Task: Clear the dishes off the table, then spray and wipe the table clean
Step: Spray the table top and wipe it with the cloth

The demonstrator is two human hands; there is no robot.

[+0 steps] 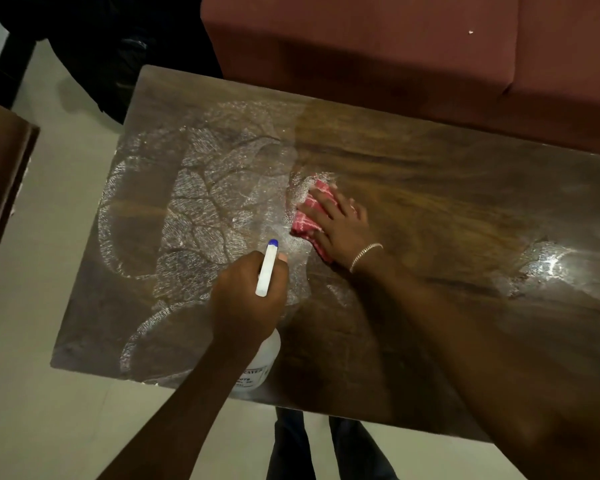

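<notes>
A dark wooden table (447,188) fills the view, its left half covered in white foamy spray streaks (201,195). My left hand (248,299) grips the neck of a white spray bottle (265,362) with a blue-tipped nozzle, held over the table's near edge. My right hand (338,225) lies flat with spread fingers on a folded red-and-white cloth (307,216), pressing it onto the tabletop near the middle, at the border between foamy and wiped wood. A smaller wet patch (544,265) glints at the right. No dishes are on the table.
A dark red sofa (413,46) runs along the table's far side. Another wooden furniture edge (4,174) stands at the left. Pale floor (42,393) surrounds the table, and my legs (326,448) show below its near edge. Something black (118,46) lies at the far left corner.
</notes>
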